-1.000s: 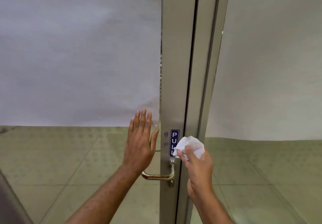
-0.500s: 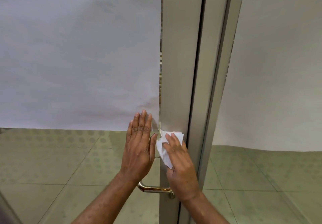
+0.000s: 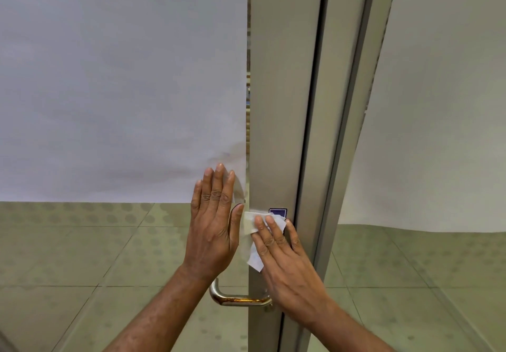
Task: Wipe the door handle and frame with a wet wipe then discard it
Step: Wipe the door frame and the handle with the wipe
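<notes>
Against the door frame (image 3: 276, 105), right hand (image 3: 284, 261) presses the wet wipe (image 3: 250, 227) flat; left hand (image 3: 213, 223) braces, fingers released. Frame wiping underway; next, wipe the handle (image 3: 235, 298).

1. White paper sheet (image 3: 115, 78) covering the upper glass on the left, lower edge straight.
2. Second white sheet (image 3: 438, 119) behind the glass on the right, lower edge slightly wavy.
3. Greenish tiled floor (image 3: 82, 256) seen through the lower glass, with dotted patches and thin dark joints.
4. Soft, even light, without hard shadows.
</notes>
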`<action>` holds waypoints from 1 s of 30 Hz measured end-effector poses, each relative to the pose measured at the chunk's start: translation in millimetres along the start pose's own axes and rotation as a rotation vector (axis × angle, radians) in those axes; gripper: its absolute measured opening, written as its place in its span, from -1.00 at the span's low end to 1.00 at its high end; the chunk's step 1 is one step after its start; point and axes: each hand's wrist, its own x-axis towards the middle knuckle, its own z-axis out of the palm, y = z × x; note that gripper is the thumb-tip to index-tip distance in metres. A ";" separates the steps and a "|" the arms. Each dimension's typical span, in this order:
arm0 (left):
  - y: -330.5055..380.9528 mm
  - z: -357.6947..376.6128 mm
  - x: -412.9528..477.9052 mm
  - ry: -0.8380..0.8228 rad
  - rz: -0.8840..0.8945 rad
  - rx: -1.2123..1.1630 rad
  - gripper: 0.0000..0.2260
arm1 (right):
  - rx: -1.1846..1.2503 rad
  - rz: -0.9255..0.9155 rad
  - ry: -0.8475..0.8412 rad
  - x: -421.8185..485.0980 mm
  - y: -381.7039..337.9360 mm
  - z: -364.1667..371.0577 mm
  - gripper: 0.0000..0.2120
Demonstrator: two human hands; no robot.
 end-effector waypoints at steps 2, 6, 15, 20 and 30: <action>-1.1 3.9 0.1 0.009 -0.001 0.002 -0.49 | -0.019 -0.041 -0.036 -4.4 4.8 -1.3 -0.24; -5.9 9.8 0.1 0.038 0.026 0.007 -0.49 | -0.053 -0.119 -0.121 -16.1 9.8 1.3 -0.30; -11.7 20.6 0.8 0.092 0.043 0.041 -0.49 | -0.079 -0.165 -0.086 -7.1 22.3 -11.6 -0.33; -5.0 28.5 5.8 0.165 0.024 0.041 -0.50 | -0.058 -0.091 0.016 19.5 27.2 -22.7 -0.25; -5.4 30.7 9.8 0.194 0.023 0.064 -0.52 | -0.093 -0.288 -0.043 -12.1 37.1 -1.1 -0.42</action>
